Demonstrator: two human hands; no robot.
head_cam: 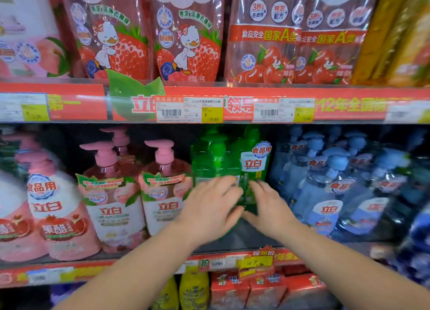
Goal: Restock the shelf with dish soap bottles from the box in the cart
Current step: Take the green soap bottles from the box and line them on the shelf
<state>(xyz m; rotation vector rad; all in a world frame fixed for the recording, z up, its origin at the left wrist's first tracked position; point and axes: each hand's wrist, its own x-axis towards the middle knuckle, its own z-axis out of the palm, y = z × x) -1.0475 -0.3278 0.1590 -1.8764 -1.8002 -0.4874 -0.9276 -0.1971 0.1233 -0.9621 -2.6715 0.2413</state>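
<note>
Two green dish soap bottles stand side by side on the middle shelf [232, 242], the left one [214, 163] and the right one [254, 163] with a white label. My left hand [209, 207] lies flat against the front of the left bottle, fingers spread. My right hand [267, 205] presses on the lower front of the right bottle, fingers spread too. Neither hand is wrapped around a bottle. More green bottles sit behind them. The box and the cart are out of view.
Pink pump bottles [165, 184] stand left of the green ones, blue pump bottles [325, 188] to the right. Red refill pouches [186, 35] fill the shelf above, behind a price strip [209, 109]. Yellow bottles [193, 291] and red packs [263, 288] sit below.
</note>
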